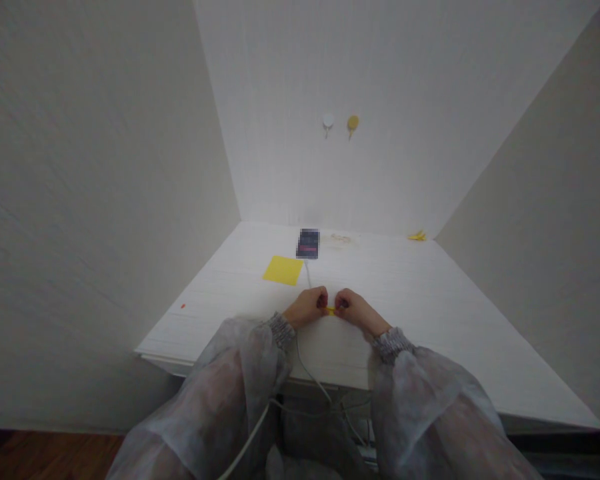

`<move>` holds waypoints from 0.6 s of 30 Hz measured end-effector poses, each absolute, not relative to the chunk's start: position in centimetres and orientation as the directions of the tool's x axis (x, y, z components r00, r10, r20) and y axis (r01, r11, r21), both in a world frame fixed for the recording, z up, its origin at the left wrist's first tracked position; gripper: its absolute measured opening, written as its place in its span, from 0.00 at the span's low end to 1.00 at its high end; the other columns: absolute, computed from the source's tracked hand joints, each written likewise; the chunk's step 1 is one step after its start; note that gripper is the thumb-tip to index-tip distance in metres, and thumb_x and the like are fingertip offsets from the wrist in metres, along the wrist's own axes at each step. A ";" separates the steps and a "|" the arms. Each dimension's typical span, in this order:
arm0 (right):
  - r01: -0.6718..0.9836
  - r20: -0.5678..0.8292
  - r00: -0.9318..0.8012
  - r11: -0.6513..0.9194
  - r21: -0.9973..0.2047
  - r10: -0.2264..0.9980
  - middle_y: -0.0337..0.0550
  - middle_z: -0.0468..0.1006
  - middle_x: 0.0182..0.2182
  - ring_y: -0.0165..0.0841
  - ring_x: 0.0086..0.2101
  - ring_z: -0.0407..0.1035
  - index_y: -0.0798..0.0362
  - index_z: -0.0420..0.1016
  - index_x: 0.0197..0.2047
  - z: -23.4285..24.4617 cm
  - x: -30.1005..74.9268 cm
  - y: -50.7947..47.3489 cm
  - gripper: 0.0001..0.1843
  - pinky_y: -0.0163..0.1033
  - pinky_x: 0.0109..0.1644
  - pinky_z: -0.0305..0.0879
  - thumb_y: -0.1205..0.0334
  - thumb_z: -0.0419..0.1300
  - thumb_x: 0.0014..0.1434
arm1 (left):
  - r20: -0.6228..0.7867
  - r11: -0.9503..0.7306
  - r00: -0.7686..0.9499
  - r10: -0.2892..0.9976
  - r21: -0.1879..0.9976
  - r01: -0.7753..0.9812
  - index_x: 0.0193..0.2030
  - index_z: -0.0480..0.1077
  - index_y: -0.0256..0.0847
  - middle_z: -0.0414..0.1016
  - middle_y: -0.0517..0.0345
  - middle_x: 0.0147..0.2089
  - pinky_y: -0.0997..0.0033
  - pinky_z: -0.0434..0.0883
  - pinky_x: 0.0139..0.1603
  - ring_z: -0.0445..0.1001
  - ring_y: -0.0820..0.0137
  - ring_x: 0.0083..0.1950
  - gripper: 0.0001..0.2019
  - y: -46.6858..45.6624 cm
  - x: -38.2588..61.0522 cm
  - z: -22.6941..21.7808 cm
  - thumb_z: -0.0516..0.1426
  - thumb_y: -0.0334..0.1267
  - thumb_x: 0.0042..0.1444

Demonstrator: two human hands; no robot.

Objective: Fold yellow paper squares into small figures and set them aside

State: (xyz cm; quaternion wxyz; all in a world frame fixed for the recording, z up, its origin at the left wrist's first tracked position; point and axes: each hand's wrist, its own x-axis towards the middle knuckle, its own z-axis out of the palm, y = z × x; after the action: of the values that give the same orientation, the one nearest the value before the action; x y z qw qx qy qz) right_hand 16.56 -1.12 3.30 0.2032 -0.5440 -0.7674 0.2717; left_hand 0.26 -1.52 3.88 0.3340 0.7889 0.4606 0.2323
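Observation:
Both of my hands rest on the white table (430, 313) near its front edge, fingers curled together. My left hand (307, 307) and my right hand (355, 308) pinch a small yellow piece of paper (331, 311) between them. Only a sliver of the paper shows between the fingers. A flat yellow square sheet (283, 270) lies on the table just beyond my left hand. My arms are in translucent white sleeves with grey cuffs.
A dark phone (309, 243) lies further back, with a white cable (307, 273) running toward me and off the table's front edge. A small yellow folded object (417, 235) sits at the back right corner. Two round hooks (340, 123) hang on the back wall. Walls enclose the table on three sides.

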 end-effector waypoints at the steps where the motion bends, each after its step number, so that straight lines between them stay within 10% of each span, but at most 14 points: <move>1: 0.728 0.024 -0.320 0.262 -0.634 0.947 0.36 0.63 0.22 0.27 0.24 0.57 0.55 0.66 0.21 3.3 16.6 -1.1 0.06 0.31 0.27 0.54 0.74 0.58 0.38 | 0.057 -0.351 0.469 0.881 0.743 0.569 0.28 0.61 0.37 0.64 0.64 0.25 0.77 0.60 0.28 0.62 0.77 0.27 0.07 -1.5 0.2 3.8 0.56 0.32 0.40; 18: 0.686 0.147 -0.316 0.333 -0.647 0.937 0.37 0.64 0.28 0.29 0.31 0.58 0.54 0.64 0.26 3.2 16.6 -1.8 0.07 0.34 0.35 0.55 0.73 0.57 0.41 | 0.181 -0.497 0.566 0.804 0.727 0.474 0.36 0.70 0.37 0.66 0.55 0.39 0.75 0.64 0.40 0.67 0.73 0.38 0.10 -1.9 -0.2 4.2 0.55 0.32 0.44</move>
State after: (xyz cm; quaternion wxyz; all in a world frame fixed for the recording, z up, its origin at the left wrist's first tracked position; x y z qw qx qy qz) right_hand 16.63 -1.84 3.21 0.2592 -0.5244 -0.7740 0.2422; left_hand -0.19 -1.90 4.21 0.3185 0.8255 0.3872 0.2593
